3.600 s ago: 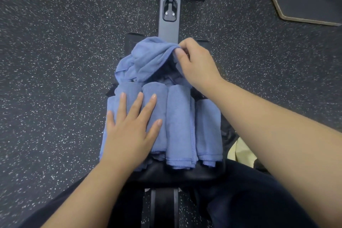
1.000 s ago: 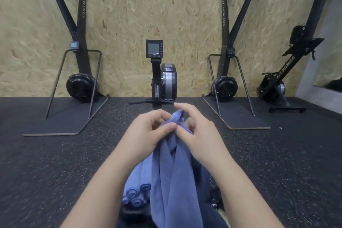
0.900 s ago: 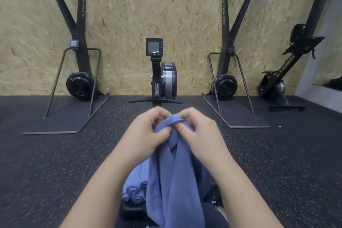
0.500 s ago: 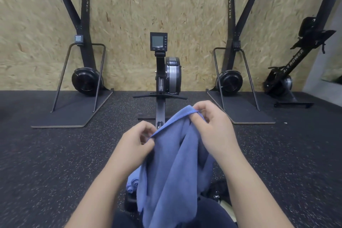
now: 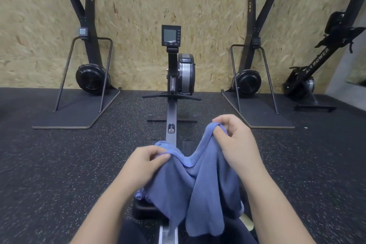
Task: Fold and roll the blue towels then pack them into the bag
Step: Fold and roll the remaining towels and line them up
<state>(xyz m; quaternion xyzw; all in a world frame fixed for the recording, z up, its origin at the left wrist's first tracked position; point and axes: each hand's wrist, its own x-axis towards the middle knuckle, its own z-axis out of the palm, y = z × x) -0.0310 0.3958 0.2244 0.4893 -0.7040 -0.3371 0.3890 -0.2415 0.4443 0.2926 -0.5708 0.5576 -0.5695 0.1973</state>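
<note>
blue towel (image 5: pixel 198 188) pinched by left hand (image 5: pixel 146 164), right hand (image 5: pixel 235 142) higher

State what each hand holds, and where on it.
Both hold one blue cloth towel along its top edge: left hand pinches one end, right hand the other.

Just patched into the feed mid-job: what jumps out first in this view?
A blue towel hangs low in the middle, its top edge pinched by the left hand and the right hand, which is higher. Behind it, a rowing machine runs to the chipboard wall.
</note>
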